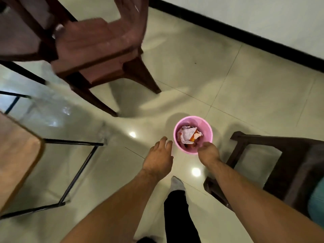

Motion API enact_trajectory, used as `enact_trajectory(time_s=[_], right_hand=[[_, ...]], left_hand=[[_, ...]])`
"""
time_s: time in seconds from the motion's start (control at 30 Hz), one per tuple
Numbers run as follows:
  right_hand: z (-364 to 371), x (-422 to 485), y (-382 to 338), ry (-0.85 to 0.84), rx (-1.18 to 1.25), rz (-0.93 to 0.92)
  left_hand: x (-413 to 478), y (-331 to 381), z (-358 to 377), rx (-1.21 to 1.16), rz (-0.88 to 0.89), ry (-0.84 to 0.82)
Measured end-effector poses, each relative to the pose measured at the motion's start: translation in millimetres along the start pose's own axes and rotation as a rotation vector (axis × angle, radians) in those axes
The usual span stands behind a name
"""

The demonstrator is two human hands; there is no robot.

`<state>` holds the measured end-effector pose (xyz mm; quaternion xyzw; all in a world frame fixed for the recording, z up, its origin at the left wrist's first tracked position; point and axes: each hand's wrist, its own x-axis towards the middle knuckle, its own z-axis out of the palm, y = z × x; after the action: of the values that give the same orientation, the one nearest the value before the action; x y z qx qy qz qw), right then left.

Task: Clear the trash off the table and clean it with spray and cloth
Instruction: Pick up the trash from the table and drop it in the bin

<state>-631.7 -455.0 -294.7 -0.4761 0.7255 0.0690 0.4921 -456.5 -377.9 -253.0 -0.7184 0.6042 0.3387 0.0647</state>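
Observation:
A small pink trash bin (206, 128) stands on the tiled floor ahead of me. Crumpled white and orange wrappers (189, 135) lie inside it. My right hand (208, 152) hangs over the bin's near rim with the fingers pointing down; I cannot see anything in it. My left hand (160, 155) hovers just left of the bin, fingers relaxed and holding nothing. The table (15, 155) shows only as a wooden corner at the left edge, on thin black metal legs.
A stack of reddish-brown plastic chairs (98, 48) stands at the upper left. A dark brown chair (287, 165) is close on my right. My leg in dark trousers and a grey sock (177, 183) is below the hands. A white wall with black skirting (245, 30) runs along the back.

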Motion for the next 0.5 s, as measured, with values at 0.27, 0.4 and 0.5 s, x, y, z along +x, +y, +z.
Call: enact_trajectory(time_s=[0.27, 0.4, 0.5], right_hand=[[48.3, -218.1, -44.2, 0.011, -0.436, -0.534], [92.6, -329.1, -72.8, 0.038, -0.568, -0.779], [127.2, -399.8, -87.7, 0.06, -0.614, -0.919]], left_hand=[[-193.5, -34.0, -75.3, 0.02, -0.069, 0.158], [-290.5, -70.0, -92.8, -0.011, -0.125, 0.288], [-361.3, -104.4, -95.0, -0.012, -0.175, 0.364]])
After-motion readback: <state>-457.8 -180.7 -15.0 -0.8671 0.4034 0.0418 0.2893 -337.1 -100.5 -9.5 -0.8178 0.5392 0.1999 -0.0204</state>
